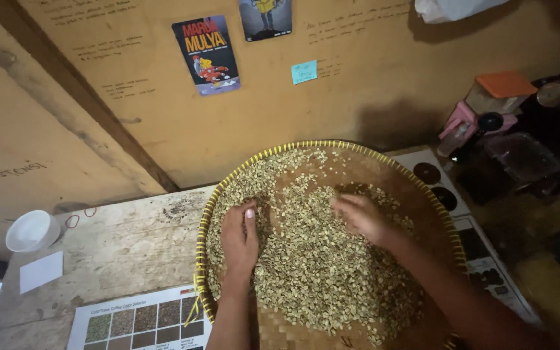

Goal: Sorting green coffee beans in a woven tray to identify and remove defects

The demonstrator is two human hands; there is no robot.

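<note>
Woven bamboo forms the round, shallow winnowing tray (pixel 416 188), its flat plaited floor bound by a yellow-and-dark banded rim. Pale, greenish-tan coffee beans (pixel 319 272), small, oval and matte, lie in a loose uneven layer over most of the tray, thinning to bare weave near the far rim and at the near edge. Left hand (pixel 240 238): palm down on the beans at the tray's left side, fingers extended and held close together, tips sunk slightly into the heap. Right hand (pixel 360 216): resting on the beans near the tray's centre, fingers curled loosely inward; whether they pinch any bean cannot be told. The tray sits on a rough, weathered plank table (pixel 118 246). A smooth white bowl (pixel 32 231) stands at the table's far left corner, well apart from the tray, and a printed colour chart (pixel 140 321) with a grid of brown and green squares lies beside the near-left rim.
</note>
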